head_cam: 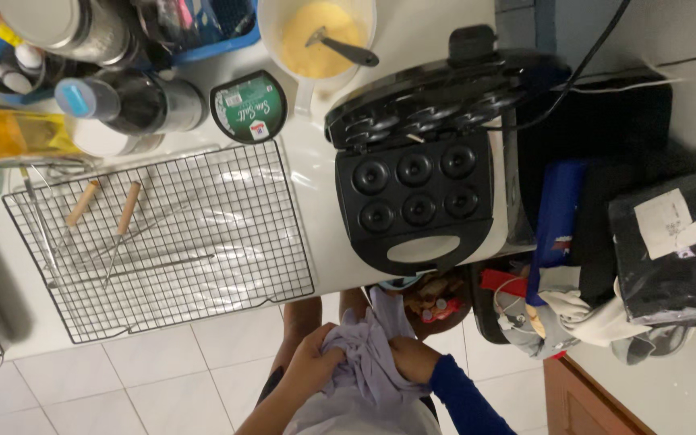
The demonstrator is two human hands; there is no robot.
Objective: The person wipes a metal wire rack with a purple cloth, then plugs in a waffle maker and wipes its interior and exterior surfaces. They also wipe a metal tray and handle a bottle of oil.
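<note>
From your head camera, you are looking down at a white counter (316,173) and the tiled floor below it.

Both your hands are low in the picture, away from the counter. Your left hand (313,360) is curled shut around a bunch of light purple cloth (370,354). Your right hand (414,358), with a dark blue sleeve (467,399) behind it, grips the same cloth from the other side. The fingers of both hands are pressed into the folds, so the cloth is bunched up between them, close to your body.

Up on the counter, a black doughnut maker (414,193) stands open. Its lid (437,93) is tipped back, and you can see six round ring holes in the bottom plate. A black cord (598,44) runs away from it.

Just beside it lies a wire cooling rack (163,242). Two thin sticks with wooden handles (129,208) rest on the rack.

Behind the doughnut maker stands a white jug (316,36) full of yellow batter, with a dark spoon (348,50) in it. A round green lid (249,106) lies near the jug. Bottles and jars (122,101) crowd the far corner.

On the other side of the doughnut maker sits a black packet (674,242) with a white label.
</note>
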